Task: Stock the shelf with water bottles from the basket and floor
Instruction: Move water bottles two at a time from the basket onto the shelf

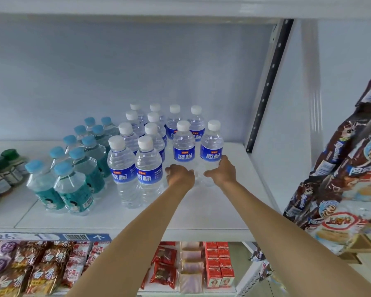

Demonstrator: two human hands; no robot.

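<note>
Several clear water bottles with white caps and blue labels stand in rows on the white shelf (201, 219). Both my arms reach onto it. My left hand (180, 175) is wrapped around the lower part of one bottle (184, 144). My right hand (222, 171) grips the base of the neighbouring bottle (211, 142) to the right. Both bottles stand upright on the shelf, behind the front pair (135, 168) of the left rows. No basket or floor is in view.
Teal-labelled bottles with light blue caps (73, 172) fill the shelf to the left, with green-capped jars (2, 170) at the far left. Snack packets (30, 269) and red cartons (220, 266) sit on the shelf below. Hanging snack bags (341, 179) crowd the right side.
</note>
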